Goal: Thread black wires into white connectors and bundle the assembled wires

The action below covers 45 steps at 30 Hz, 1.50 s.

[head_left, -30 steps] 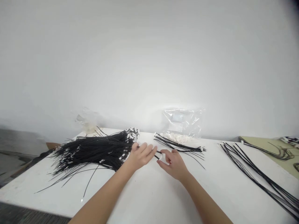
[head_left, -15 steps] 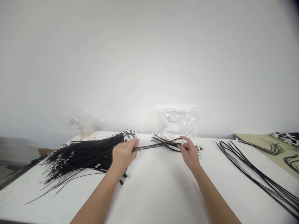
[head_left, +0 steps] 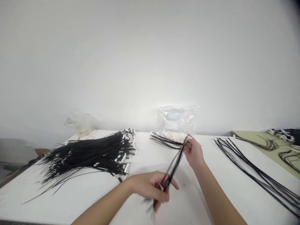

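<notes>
A bundle of thin black wires (head_left: pixel 176 162) slants across the middle of the table between my two hands. My right hand (head_left: pixel 194 153) pinches its upper end; the connector there is hidden by the fingers. My left hand (head_left: pixel 153 189) is closed round the lower part, nearer the front, blurred by motion. Pale, smeared wire ends stick out below it. Behind my right hand, another set of black wires (head_left: pixel 164 141) with a white connector lies flat, beside a clear plastic bag (head_left: pixel 179 117) holding small white connectors (head_left: pixel 175 136).
A large pile of black wires (head_left: pixel 89 153) with white connectors covers the left of the white table (head_left: pixel 77 200). Longer black cables (head_left: pixel 250 170) lie to the right. More wires rest on a yellow-green surface (head_left: pixel 255 140) at far right. Another clear bag (head_left: pixel 81 122) leans at back left.
My left hand has moved right and toward the front, swinging the wires from level to steeply slanted. My right hand stays near the same spot, now turned more upright. The view shifted slightly.
</notes>
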### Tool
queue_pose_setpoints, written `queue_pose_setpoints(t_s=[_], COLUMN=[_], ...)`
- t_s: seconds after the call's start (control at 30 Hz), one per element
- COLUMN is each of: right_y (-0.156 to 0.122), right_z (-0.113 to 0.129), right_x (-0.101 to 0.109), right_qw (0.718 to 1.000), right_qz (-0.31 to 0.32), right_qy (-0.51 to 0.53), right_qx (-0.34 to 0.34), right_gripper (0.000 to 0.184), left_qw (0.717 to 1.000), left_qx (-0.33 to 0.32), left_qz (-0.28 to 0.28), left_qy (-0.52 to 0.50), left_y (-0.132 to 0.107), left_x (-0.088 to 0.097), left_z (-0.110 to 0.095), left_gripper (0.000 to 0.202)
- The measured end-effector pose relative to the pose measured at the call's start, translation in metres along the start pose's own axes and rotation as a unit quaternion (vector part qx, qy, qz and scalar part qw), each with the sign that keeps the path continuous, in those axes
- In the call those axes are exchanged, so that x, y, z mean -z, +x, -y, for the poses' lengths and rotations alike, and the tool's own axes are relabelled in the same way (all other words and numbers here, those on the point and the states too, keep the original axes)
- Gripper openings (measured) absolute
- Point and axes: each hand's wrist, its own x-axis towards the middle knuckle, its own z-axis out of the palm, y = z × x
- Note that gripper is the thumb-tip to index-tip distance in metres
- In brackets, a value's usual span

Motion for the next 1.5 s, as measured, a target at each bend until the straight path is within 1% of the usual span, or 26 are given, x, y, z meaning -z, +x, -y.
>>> queue_pose_setpoints(t_s=[0.03,0.07,0.1,0.13,0.17,0.2,0.23,0.27,0.3,0.33,0.4,0.47,0.57,0.63,0.67,0.73,0.83,0.9,1.0,1.2,1.37,1.5], right_y=[-0.001,-0.002,-0.005,-0.009,-0.013,-0.019,-0.025,-0.03,-0.036,-0.041,-0.05,-0.056,-0.061,-0.061,-0.061,-0.057,-0.051,-0.048,-0.05,-0.055,-0.05,-0.052], right_z=[-0.003,-0.007,-0.01,-0.013,-0.015,-0.017,-0.019,-0.02,-0.021,-0.023,-0.026,-0.03,-0.033,-0.033,-0.032,-0.03,-0.027,-0.026,-0.024,-0.024,-0.03,-0.031], right_x=[-0.001,-0.003,-0.006,-0.009,-0.012,-0.016,-0.02,-0.023,-0.026,-0.028,-0.03,-0.03,-0.029,-0.03,-0.03,-0.03,-0.03,-0.029,-0.031,-0.033,-0.032,-0.034], right_qw=[1.0,0.999,0.998,0.994,0.99,0.983,0.974,0.964,0.951,0.938,0.909,0.88,0.855,0.854,0.858,0.877,0.909,0.919,0.923,0.918,0.921,0.929], right_qz=[0.005,0.015,0.031,0.051,0.076,0.104,0.137,0.174,0.21,0.242,0.297,0.338,0.376,0.379,0.374,0.356,0.336,0.33,0.322,0.331,0.298,0.291], right_qy=[-0.014,-0.033,-0.055,-0.078,-0.102,-0.127,-0.149,-0.17,-0.19,-0.211,-0.259,-0.309,-0.344,-0.346,-0.342,-0.313,-0.216,-0.164,-0.159,-0.188,-0.239,-0.221], right_qx=[-0.005,-0.016,-0.031,-0.049,-0.067,-0.084,-0.098,-0.109,-0.121,-0.13,-0.138,-0.125,-0.095,-0.085,-0.082,-0.081,-0.118,-0.142,-0.137,-0.115,-0.077,-0.056], right_gripper=[0.043,0.043,0.044,0.043,0.043,0.043,0.043,0.042,0.042,0.043,0.043,0.044,0.044,0.044,0.045,0.046,0.046,0.047,0.042,0.036,0.034,0.037], left_qw=[0.995,0.987,0.983,0.985,0.989,0.99,0.984,0.969,0.952,0.935,0.908,0.893,0.891,0.892,0.893,0.896,0.906,0.912,0.916,0.916,0.913,0.91], left_qx=[0.007,0.009,0.009,0.008,0.019,0.033,0.043,0.048,0.038,0.018,-0.034,-0.079,-0.105,-0.103,-0.098,-0.078,-0.041,-0.024,-0.004,0.003,-0.012,-0.011], left_qz=[0.085,0.142,0.164,0.146,0.098,0.025,-0.058,-0.135,-0.203,-0.258,-0.333,-0.363,-0.358,-0.347,-0.341,-0.324,-0.293,-0.283,-0.285,-0.308,-0.322,-0.329], left_qy=[-0.042,-0.068,-0.082,-0.091,-0.108,-0.136,-0.165,-0.199,-0.226,-0.244,-0.254,-0.253,-0.259,-0.271,-0.278,-0.292,-0.301,-0.297,-0.281,-0.255,-0.25,-0.254], left_y=[0.0,0.002,0.005,0.009,0.014,0.02,0.025,0.031,0.035,0.038,0.04,0.037,0.029,0.025,0.024,0.023,0.022,0.023,0.024,0.025,0.025,0.025], left_x=[-0.002,-0.004,-0.005,-0.005,-0.004,-0.002,0.001,0.005,0.009,0.013,0.022,0.029,0.034,0.036,0.037,0.038,0.041,0.041,0.041,0.04,0.04,0.039], left_z=[0.0,0.001,0.004,0.008,0.013,0.019,0.024,0.029,0.033,0.035,0.037,0.036,0.032,0.029,0.028,0.026,0.026,0.028,0.03,0.028,0.027,0.026], left_gripper=[0.066,0.071,0.07,0.065,0.06,0.056,0.056,0.056,0.056,0.054,0.05,0.045,0.039,0.034,0.031,0.026,0.019,0.014,0.012,0.012,0.011,0.026])
